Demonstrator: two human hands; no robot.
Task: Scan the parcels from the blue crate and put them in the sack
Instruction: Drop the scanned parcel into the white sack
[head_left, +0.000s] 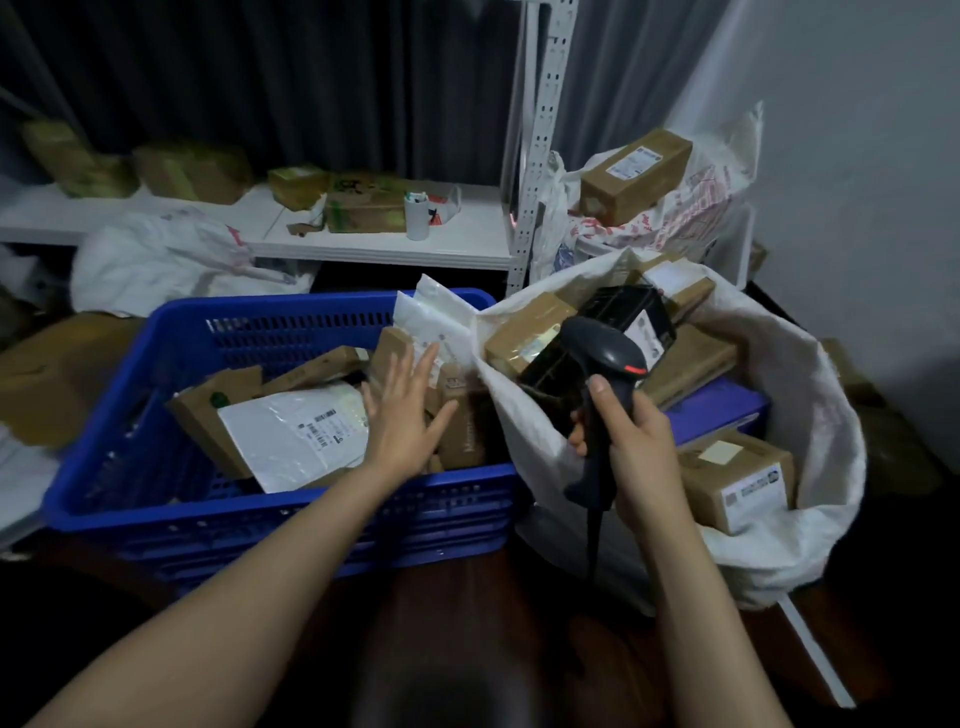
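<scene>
The left hand (402, 415) hovers, fingers spread wide, over brown and white parcels (296, 426) in the blue slotted plastic crate (291, 512). The right hand (631, 441) grips a black handheld scanner (605, 364) beside the white woven sack (810, 395) of boxes.

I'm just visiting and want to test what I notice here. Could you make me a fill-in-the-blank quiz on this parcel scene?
1. The right hand grips a black handheld ____.
2. The open left hand reaches over a plastic crate coloured ____.
3. The black box with a white label lies in the white woven ____.

Missing words: scanner; blue; sack
</scene>
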